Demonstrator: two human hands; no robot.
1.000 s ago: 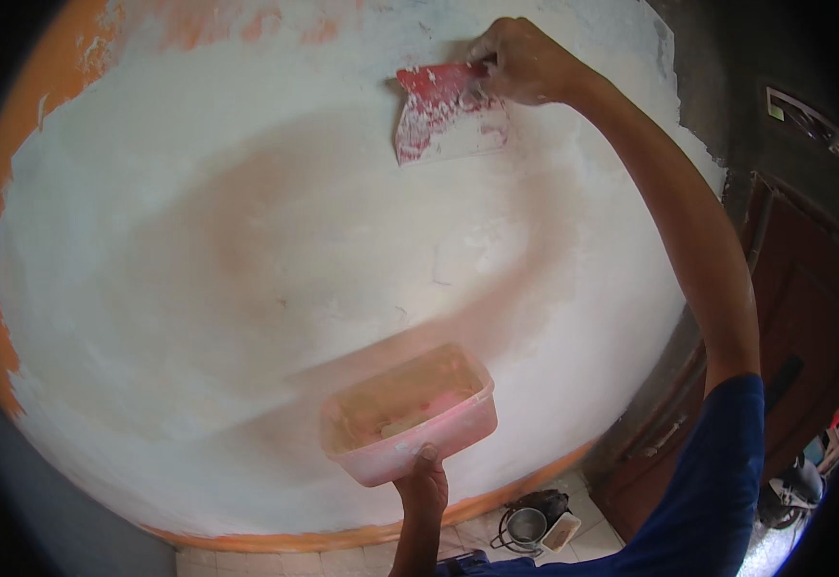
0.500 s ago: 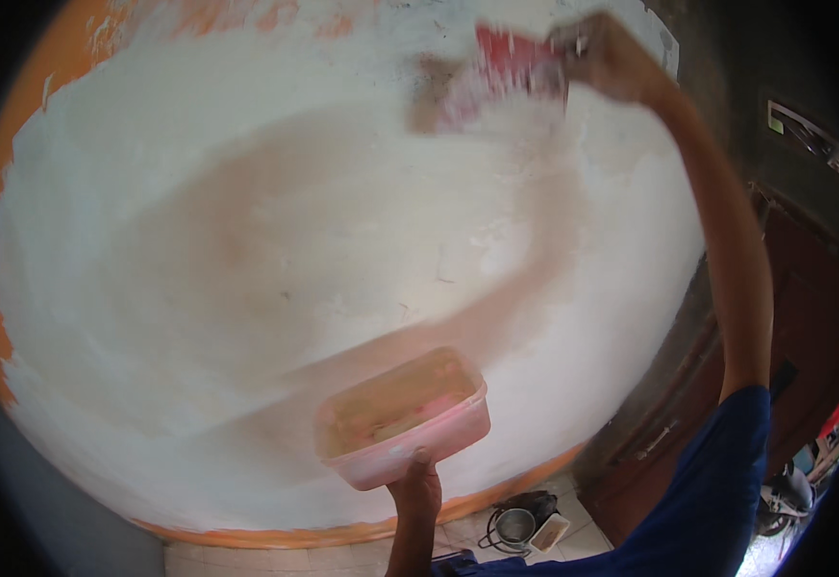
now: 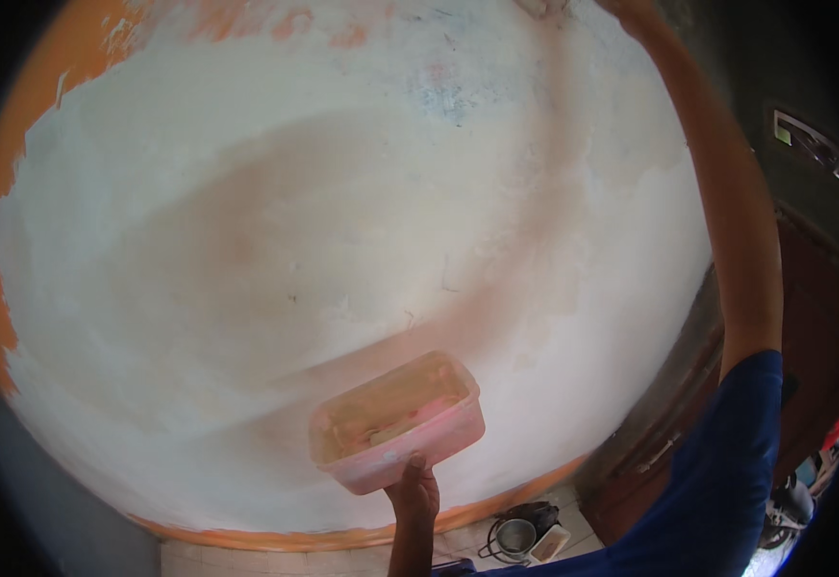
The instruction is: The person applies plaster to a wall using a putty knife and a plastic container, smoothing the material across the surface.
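My left hand [image 3: 413, 489] grips a pink, translucent rectangular plastic tub [image 3: 410, 452] from below, thumb on its near wall. Whitish paste residue lies inside the tub, which is tilted and held in front of the wall. Up at the top edge of the picture is my right hand [image 3: 625, 8], only its wrist end showing. Its fingers and anything in them lie beyond the frame. Behind both arms spreads a wall [image 3: 362, 231] coated in white filler, with bluish and orange patches near the top.
Orange paint [image 3: 44, 96] borders the white coating at the left. On the tiled floor below stand a metal pot [image 3: 515, 537] and a small whitish tray [image 3: 549, 544], beside a dark bag. A dark red door [image 3: 813, 298] is at the right, with a motorbike [image 3: 787, 510] beyond it.
My right hand has moved up, taking the red scraper it held out of the picture. The tub in my left hand has shifted very slightly.
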